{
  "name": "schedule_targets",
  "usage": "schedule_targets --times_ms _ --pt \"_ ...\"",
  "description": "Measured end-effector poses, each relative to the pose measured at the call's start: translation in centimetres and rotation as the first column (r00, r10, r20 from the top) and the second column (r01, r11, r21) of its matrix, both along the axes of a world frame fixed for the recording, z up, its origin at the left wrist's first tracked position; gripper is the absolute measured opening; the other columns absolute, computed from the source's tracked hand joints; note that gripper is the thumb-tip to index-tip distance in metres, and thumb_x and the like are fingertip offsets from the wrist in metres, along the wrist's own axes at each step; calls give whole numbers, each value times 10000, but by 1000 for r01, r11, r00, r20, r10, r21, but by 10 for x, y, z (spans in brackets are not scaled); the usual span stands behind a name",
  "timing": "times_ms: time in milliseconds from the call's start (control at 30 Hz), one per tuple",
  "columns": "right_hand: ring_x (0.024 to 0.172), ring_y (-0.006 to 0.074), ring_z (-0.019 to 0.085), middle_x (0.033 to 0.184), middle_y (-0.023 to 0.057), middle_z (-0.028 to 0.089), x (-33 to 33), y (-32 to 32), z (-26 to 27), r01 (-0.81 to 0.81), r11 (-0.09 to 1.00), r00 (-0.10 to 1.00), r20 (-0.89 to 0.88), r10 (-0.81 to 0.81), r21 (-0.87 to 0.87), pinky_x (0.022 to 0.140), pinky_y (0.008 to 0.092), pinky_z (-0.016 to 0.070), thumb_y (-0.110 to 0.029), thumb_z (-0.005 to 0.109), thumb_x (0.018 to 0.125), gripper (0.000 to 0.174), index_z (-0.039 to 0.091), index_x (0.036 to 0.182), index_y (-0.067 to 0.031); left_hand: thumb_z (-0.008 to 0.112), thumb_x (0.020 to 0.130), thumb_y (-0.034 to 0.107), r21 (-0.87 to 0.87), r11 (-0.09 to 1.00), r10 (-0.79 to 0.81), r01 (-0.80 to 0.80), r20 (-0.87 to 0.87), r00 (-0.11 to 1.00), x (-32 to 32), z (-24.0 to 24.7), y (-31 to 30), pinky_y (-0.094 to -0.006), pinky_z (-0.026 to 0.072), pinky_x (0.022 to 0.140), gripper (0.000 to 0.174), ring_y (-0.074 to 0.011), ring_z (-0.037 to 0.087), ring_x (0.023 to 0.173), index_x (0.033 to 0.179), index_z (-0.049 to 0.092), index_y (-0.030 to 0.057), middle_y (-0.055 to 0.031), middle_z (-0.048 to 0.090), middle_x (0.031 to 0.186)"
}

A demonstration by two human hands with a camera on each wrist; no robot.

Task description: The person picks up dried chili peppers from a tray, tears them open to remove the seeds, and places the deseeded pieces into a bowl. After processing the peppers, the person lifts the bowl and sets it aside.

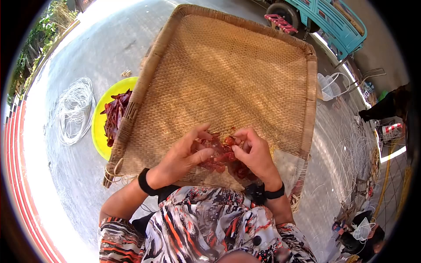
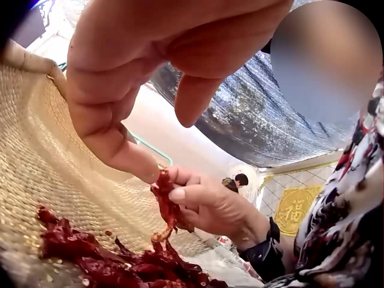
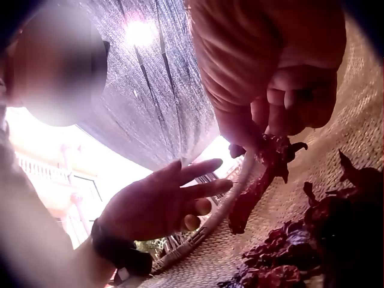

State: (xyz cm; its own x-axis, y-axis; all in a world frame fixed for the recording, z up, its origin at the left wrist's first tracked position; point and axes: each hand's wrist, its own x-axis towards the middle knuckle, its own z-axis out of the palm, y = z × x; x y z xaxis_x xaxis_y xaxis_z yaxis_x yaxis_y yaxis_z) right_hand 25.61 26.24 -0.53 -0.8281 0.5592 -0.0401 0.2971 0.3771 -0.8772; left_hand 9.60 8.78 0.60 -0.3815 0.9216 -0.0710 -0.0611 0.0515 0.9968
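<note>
Low over the near end of a large woven bamboo tray (image 1: 228, 79), my right hand (image 1: 257, 157) pinches a wrinkled dried red chili pepper (image 2: 165, 201) between thumb and fingers. The pepper hangs down from the fingertips in the right wrist view. My left hand (image 1: 177, 155) is just beside it, fingers extended and thumb apart, with nothing gripped. In the left wrist view its index fingertip is right at the pepper's upper end. Beneath both hands lies a pile of dark red dried peppers (image 2: 129, 264) on the weave, partly covered by the hands in the head view.
A yellow-green plate (image 1: 100, 127) holding more dried red peppers (image 1: 116, 115) stands left of the tray, partly under its rim. Coiled white cord (image 1: 75, 111) lies farther left on the concrete. A turquoise cart (image 1: 335, 26) is at the back right, and loose white strands (image 1: 351, 153) spread at the right.
</note>
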Motion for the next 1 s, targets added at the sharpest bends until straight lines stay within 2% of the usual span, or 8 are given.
schedule_targets --times_ms 67,167,333,600,833,900,967,1000 --pt "627 121 575 847 54 658 -2 -9 3 -26 997 999 -27 25 -71 594 295 478 -116 717 809 312 583 1084 -61 604 982 102 98 993 -74 64 101 992 15 -4 15 -242 506 668 376 -96 616 858 1321 476 -1 -71 610 1089" --pt "625 83 577 861 36 661 4 -17 5 -55 984 998 -50 48 -170 569 258 470 -98 713 841 282 574 1083 -59 621 982 131 -19 995 -99 99 5 995 12 -9 23 -235 515 759 252 -95 625 838 1186 558 -3 -48 648 992" --pt "641 53 569 883 17 655 9 -17 1 -96 917 993 -98 63 -386 547 222 455 -87 698 877 262 580 1109 -53 599 1000 160 -41 994 -87 103 282 955 14 -21 20 -232 523 735 153 -79 615 811 1054 561 22 -26 634 905" --pt "662 57 581 913 31 665 5 -17 4 -131 964 991 -6 133 -232 570 236 473 -103 728 858 306 594 1126 -43 587 1008 174 -43 997 -48 67 354 934 15 -34 19 -232 522 747 157 -80 612 827 1050 520 38 -26 605 971" --pt "663 81 596 865 34 672 15 -17 4 -23 975 999 -31 16 -221 597 252 489 -109 752 829 302 597 1081 -47 575 1001 100 5 1000 17 -18 143 990 3 -24 15 -220 504 714 103 -70 612 794 1034 509 28 -30 624 886" --pt "672 171 645 904 66 688 23 -14 3 -166 978 981 83 177 -131 629 298 518 -126 731 825 267 600 1045 -52 565 1001 82 22 995 99 -98 -37 994 -11 -15 5 -226 512 714 84 -83 626 793 1020 512 19 -39 623 890" --pt "690 235 665 950 96 692 31 -14 -4 -394 918 906 184 381 41 655 334 535 -137 715 820 253 602 1030 -53 550 1002 58 33 978 208 -206 -51 977 -24 -3 -6 -239 537 727 68 -106 652 802 1003 516 0 -60 625 901" --pt "768 320 666 960 122 671 32 -20 -4 -439 897 885 199 420 59 699 400 539 -146 685 812 209 600 981 -56 548 1001 51 36 967 254 -251 -98 962 -32 1 -14 -242 544 733 64 -111 657 806 1002 515 -4 -63 625 904"
